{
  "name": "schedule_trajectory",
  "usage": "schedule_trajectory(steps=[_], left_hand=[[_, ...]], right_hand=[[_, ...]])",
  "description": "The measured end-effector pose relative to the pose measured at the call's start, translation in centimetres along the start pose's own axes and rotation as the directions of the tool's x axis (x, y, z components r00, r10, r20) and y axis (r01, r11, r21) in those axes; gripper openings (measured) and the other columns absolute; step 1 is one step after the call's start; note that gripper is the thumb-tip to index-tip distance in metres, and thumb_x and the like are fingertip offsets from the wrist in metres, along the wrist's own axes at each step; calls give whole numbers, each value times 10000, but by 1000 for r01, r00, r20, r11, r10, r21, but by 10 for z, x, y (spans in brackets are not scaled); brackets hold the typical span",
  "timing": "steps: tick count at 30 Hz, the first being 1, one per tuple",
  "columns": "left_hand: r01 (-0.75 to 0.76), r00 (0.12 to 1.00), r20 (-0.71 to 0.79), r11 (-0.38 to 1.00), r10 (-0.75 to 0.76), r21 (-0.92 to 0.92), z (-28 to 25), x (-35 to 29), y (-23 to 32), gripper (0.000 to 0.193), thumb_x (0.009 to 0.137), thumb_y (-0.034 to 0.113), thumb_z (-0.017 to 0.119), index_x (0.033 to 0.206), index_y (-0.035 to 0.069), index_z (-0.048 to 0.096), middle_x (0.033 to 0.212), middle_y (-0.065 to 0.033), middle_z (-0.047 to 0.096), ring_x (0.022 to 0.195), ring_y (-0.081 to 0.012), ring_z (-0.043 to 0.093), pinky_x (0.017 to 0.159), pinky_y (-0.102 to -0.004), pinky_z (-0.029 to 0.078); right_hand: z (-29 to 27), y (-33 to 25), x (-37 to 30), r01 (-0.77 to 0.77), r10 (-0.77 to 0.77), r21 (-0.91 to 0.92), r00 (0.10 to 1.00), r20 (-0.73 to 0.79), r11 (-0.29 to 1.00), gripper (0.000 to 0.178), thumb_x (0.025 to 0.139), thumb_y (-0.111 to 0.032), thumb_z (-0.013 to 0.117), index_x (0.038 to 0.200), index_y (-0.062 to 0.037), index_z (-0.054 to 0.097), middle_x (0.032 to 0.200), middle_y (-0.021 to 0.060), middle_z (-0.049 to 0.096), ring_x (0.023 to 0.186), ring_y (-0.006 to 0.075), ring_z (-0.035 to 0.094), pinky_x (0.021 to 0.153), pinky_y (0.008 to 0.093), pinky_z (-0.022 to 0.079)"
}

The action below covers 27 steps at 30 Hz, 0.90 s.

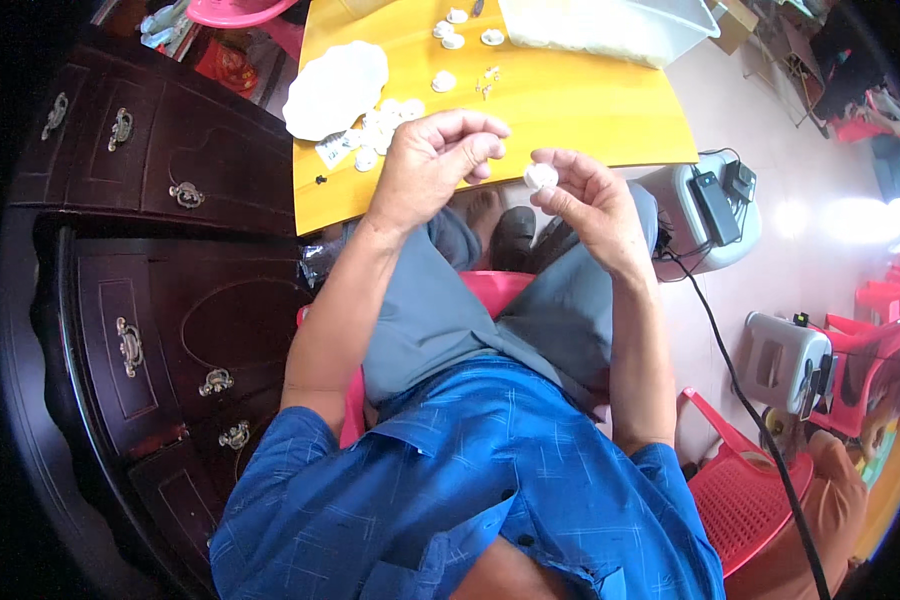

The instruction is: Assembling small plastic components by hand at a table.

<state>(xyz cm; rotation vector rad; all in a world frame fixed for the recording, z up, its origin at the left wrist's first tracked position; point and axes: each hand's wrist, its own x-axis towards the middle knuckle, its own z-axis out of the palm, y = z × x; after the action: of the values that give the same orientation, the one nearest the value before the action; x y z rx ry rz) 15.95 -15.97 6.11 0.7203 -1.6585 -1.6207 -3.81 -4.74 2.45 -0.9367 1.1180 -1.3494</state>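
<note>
A small white round plastic piece [541,177] is pinched between the thumb and fingers of my right hand [598,205], just off the table's near edge. My left hand [428,168] is at the same edge, its thumb and fingers bent together. Whatever the left fingers may hold is too small to make out. Beside that hand lies a cluster of white round pieces [378,125]. Farther back are several white pieces with raised middles, one of them a white knob-like piece [443,81]. Tiny metal bits [487,82] are scattered to its right.
A white bag [338,88] covers the left of the yellow table [590,120]; a translucent bin [610,30] stands at its far right. Dark wooden drawers [100,170] flank my left. On my right are a grey case [700,215] with a black cable and a red chair [740,495].
</note>
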Motion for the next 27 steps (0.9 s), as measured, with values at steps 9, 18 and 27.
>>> schedule_trajectory(steps=[9, 18, 27], left_hand=[[-22, 1000, -14, 999, 23, 37, 23, -7, -5, 116, 943, 82, 697, 1013, 10, 756, 874, 0, 681, 762, -68, 602, 671, -227, 496], [-120, 991, -44, 989, 124, 92, 39, -7, -11, 84, 928, 37, 684, 971, -3, 744, 892, -43, 712, 825, -102, 658, 732, -259, 534], [-113, 988, -81, 975, 130, 191, 37, -7, -10, 86, 917, 26, 682, 973, -9, 736, 888, -60, 706, 807, -120, 654, 727, -279, 530]], right_hand=[[3, 5, 1, 116, -115, -49, 993, 39, 992, 310, 889, 31, 730, 1168, -25, 608, 1018, 10, 685, 935, 75, 641, 834, 240, 529], [20, 0, -2, 140, -141, 69, 990, 3, 988, 278, 893, 42, 719, 1124, -27, 580, 1007, 24, 680, 919, 91, 645, 813, 253, 537], [11, 8, 0, 102, -101, 50, 995, -14, 994, 278, 901, 45, 688, 1147, -17, 574, 1014, 42, 678, 908, 86, 644, 789, 240, 535]])
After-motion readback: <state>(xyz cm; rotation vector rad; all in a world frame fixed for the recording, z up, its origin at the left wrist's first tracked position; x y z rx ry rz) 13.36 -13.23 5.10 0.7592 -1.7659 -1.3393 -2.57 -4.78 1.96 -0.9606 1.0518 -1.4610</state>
